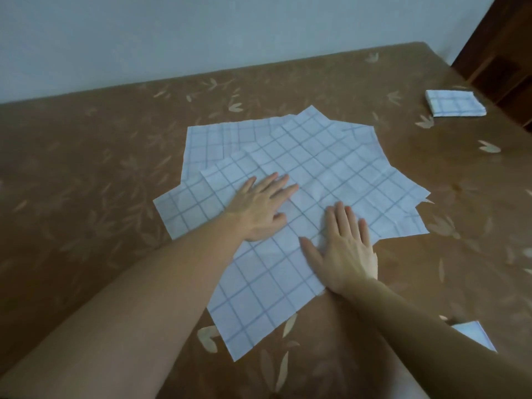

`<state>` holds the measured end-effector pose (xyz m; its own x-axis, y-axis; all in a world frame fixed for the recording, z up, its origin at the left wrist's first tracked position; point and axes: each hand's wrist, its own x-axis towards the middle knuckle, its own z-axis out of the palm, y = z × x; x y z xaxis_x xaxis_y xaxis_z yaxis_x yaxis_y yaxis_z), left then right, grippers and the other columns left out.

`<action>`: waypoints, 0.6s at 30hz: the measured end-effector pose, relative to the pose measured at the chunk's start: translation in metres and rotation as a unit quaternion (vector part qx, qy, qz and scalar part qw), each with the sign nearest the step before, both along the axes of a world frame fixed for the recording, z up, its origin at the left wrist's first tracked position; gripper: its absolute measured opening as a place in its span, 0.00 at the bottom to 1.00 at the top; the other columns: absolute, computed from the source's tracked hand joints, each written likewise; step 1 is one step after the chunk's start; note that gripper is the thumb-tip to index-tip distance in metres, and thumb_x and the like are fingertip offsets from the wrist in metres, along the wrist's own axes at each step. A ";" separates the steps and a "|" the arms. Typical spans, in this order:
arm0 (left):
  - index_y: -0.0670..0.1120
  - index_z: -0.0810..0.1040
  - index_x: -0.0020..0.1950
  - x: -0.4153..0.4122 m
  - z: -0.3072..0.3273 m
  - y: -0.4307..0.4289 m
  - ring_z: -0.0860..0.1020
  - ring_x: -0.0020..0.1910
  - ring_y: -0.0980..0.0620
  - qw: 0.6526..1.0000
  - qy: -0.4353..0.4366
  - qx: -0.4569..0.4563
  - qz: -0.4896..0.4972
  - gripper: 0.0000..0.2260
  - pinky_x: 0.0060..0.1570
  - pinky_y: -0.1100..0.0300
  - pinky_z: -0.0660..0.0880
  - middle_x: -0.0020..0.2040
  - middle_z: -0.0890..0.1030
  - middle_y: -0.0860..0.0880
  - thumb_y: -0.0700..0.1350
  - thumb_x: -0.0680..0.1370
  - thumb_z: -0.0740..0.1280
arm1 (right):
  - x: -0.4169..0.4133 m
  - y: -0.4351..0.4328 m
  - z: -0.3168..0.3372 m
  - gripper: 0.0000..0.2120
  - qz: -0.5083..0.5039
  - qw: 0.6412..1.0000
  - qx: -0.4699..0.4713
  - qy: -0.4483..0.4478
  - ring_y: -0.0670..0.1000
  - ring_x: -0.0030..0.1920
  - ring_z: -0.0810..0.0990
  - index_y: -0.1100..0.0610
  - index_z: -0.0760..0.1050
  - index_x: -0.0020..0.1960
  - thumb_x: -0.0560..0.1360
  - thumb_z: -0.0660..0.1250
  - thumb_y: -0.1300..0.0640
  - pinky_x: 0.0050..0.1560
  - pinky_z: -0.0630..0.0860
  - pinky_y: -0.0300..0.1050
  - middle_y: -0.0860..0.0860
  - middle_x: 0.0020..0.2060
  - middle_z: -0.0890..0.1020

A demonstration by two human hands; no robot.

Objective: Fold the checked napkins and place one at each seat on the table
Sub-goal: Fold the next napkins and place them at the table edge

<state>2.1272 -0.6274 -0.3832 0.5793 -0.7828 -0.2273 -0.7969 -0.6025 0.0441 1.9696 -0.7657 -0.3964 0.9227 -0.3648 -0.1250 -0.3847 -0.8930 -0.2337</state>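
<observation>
Palms of the left hand and right hand, fingers straight, press the top checked napkin flat for folding.

Both bare forearms reach up from the frame's lower edge toward its centre. The left grip lies flat, palm down, fingers straight toward the upper right. The right grip lies flat just lower right of it, thumb splayed left.

Bare table lies left; folded napkin far right, another near right.
</observation>
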 end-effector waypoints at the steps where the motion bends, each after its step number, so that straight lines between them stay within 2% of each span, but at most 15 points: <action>1: 0.56 0.45 0.80 0.003 -0.001 0.000 0.42 0.79 0.54 1.000 0.010 -0.001 0.002 0.29 0.76 0.46 0.44 0.81 0.43 0.55 0.56 0.81 0.52 | -0.001 0.000 0.000 0.41 0.003 1.000 0.000 -0.003 0.53 0.79 0.38 0.57 0.41 0.80 0.77 0.42 0.31 0.77 0.37 0.53 0.54 0.80 0.43; 5: 0.57 0.54 0.78 0.008 -0.005 0.005 0.50 0.78 0.53 0.999 0.002 -0.039 0.008 0.27 0.74 0.47 0.51 0.80 0.52 0.55 0.60 0.80 0.54 | -0.002 0.000 0.001 0.37 0.022 1.000 0.008 -0.016 0.53 0.79 0.41 0.55 0.45 0.80 0.79 0.43 0.34 0.78 0.39 0.53 0.53 0.80 0.46; 8: 0.56 0.64 0.75 0.001 -0.007 0.013 0.60 0.75 0.51 0.996 -0.031 -0.078 0.014 0.25 0.69 0.49 0.60 0.77 0.62 0.53 0.62 0.79 0.54 | -0.004 0.001 0.003 0.29 0.040 0.998 0.021 -0.040 0.52 0.79 0.47 0.52 0.55 0.78 0.81 0.47 0.40 0.78 0.44 0.54 0.51 0.79 0.54; 11: 0.53 0.73 0.68 -0.009 -0.007 0.024 0.70 0.65 0.47 0.991 -0.044 -0.121 0.039 0.24 0.62 0.50 0.64 0.66 0.73 0.51 0.61 0.76 0.54 | -0.006 0.003 0.004 0.21 0.062 0.995 0.021 -0.081 0.52 0.75 0.61 0.51 0.69 0.70 0.81 0.50 0.46 0.76 0.55 0.55 0.49 0.72 0.69; 14: 0.51 0.80 0.58 -0.017 -0.004 0.035 0.75 0.55 0.46 0.983 -0.073 -0.163 0.053 0.18 0.54 0.50 0.65 0.53 0.79 0.51 0.58 0.75 0.59 | -0.007 0.004 0.005 0.13 0.082 0.988 0.011 -0.129 0.54 0.68 0.73 0.52 0.78 0.61 0.80 0.60 0.53 0.70 0.64 0.57 0.48 0.61 0.79; 18: 0.50 0.81 0.44 -0.022 0.005 0.054 0.77 0.48 0.46 0.973 -0.102 -0.201 0.049 0.09 0.48 0.51 0.65 0.42 0.80 0.52 0.54 0.72 0.67 | -0.013 0.006 0.015 0.15 0.094 0.991 0.024 -0.097 0.52 0.67 0.75 0.50 0.79 0.61 0.81 0.58 0.51 0.73 0.59 0.55 0.46 0.61 0.80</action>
<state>2.1047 -0.5731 -0.3786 0.6561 -0.7239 0.2131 -0.7538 -0.6423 0.1386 1.9562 -0.7594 -0.3810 0.9821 -0.1818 0.0488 -0.1558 -0.9308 -0.3307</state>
